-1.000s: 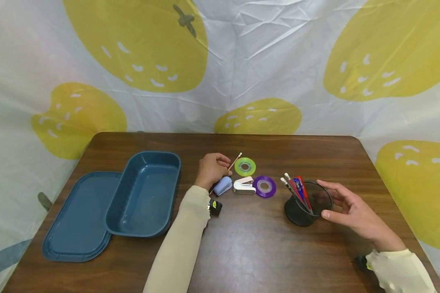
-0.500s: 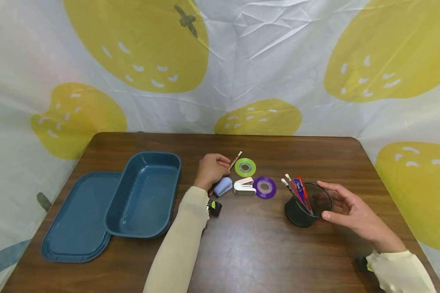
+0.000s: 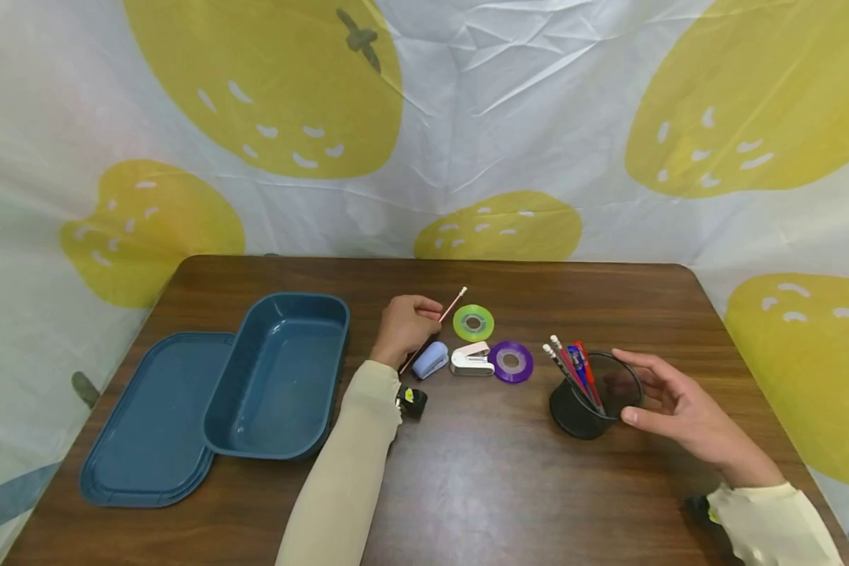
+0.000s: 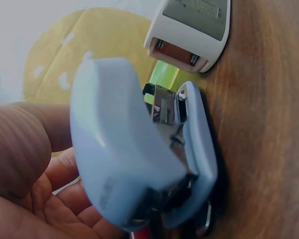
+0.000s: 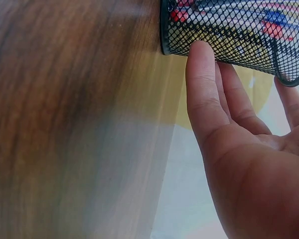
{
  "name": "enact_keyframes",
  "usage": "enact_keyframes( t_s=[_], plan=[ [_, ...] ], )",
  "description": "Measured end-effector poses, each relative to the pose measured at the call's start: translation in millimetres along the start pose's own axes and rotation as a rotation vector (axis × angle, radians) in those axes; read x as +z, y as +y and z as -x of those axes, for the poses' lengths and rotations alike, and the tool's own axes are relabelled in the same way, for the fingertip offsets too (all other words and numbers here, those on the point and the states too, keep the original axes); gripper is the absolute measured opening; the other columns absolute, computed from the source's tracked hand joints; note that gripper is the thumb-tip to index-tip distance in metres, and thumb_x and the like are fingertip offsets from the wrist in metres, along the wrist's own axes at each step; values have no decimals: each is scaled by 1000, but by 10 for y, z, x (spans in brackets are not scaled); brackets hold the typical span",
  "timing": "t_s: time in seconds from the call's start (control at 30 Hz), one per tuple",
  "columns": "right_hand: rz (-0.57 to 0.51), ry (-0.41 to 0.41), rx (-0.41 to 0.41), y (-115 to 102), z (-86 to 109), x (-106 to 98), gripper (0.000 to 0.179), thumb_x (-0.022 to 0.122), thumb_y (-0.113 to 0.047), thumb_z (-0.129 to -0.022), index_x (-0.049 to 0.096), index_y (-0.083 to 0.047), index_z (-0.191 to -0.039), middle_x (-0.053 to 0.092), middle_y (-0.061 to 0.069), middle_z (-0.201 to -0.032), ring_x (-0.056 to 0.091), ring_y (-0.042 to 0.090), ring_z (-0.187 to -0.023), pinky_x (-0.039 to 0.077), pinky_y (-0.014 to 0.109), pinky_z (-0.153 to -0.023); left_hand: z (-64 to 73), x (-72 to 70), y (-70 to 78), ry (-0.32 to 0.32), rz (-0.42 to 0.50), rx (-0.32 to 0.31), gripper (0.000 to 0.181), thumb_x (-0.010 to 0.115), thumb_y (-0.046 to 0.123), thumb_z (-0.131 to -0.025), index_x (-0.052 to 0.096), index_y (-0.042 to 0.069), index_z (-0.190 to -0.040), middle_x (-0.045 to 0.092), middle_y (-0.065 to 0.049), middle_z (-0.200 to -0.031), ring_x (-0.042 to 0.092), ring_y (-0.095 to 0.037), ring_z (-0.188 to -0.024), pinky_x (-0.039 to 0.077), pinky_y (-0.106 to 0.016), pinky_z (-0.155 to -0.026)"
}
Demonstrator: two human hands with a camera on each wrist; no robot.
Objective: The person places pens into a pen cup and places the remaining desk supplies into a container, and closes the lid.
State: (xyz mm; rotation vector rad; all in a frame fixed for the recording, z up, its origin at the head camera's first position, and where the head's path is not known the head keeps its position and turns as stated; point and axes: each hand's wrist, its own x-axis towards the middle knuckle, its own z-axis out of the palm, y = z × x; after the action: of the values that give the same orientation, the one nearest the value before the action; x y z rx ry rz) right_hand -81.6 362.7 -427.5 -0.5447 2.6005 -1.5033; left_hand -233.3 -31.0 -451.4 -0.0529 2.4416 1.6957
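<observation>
Now, head view: eraser end of pencil [image 3: 452, 306] reaches farther past green tape [image 3: 486, 324] than earlier, so I judge pick-up under way; left hand [image 3: 401, 328] pinches pencil beside blue stapler [image 3: 431, 359], right hand [image 3: 686, 409] grips mesh cup [image 3: 576, 413] at rim. Left wrist view: stapler blocks my look at pinch. Right wrist view: fingers [image 5: 202, 74] curve round cup

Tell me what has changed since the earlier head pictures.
The pencil in the left hand has shifted slightly up the head view, lifted or slid, I can't tell which. The right hand stays at the black mesh cup; staplers, tape rolls, blue tub and lid stayed put.
</observation>
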Motion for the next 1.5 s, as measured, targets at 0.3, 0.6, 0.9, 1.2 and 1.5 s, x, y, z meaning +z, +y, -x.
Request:
enact_keyframes(
  t_s=[0.3, 0.6, 0.9, 1.2, 1.5],
  plan=[
    [1, -3, 6, -9, 0, -12, 76, 73, 8, -93, 42, -8, -161, 53, -16, -147, 56, -5, -126, 52, 14, -94, 14, -27, 41, 41, 9, 15, 30, 74, -4, -87, 78, 1, -116, 81, -14, -107, 73, -16, -88, 51, -19, -65],
    [41, 0, 17, -10, -2, -5, 77, 74, 5, -94, 41, -10, -161, 48, -24, -150, 53, -7, -127, 50, 13, -94, 16, -78, 65, 71, 49, 27, 29, 74, -1, -91, 76, 1, -120, 80, -17, -111, 76, -21, -94, 54, -21, -69],
    [9, -9, -3, 3, -21, 6, 76, 73, 8, -93, 41, -8, -161, 50, -21, -150, 55, -6, -127, 52, 14, -94, 31, -147, 154, 97, 92, 31, 30, 73, -1, -92, 76, 1, -122, 79, -17, -113, 77, -24, -98, 62, -29, -78],
    [5, -7, -8, 6, -21, -1, 76, 72, 8, -93, 41, -8, -161, 54, -19, -146, 57, -5, -125, 54, 16, -91, 73, -181, 282, 77, 257, 26, 35, 70, -5, -90, 73, -1, -125, 74, -27, -122, 72, -18, -80, 60, -26, -67],
    [-6, -5, -2, 1, -29, -1, 75, 72, 8, -94, 41, -8, -161, 51, -21, -148, 55, -6, -127, 53, 15, -93, 112, -199, 362, 40, 344, -1, 41, 72, -2, -94, 67, -2, -135, 73, -23, -124, 75, -40, -107, 64, -34, -75]
  ],
)
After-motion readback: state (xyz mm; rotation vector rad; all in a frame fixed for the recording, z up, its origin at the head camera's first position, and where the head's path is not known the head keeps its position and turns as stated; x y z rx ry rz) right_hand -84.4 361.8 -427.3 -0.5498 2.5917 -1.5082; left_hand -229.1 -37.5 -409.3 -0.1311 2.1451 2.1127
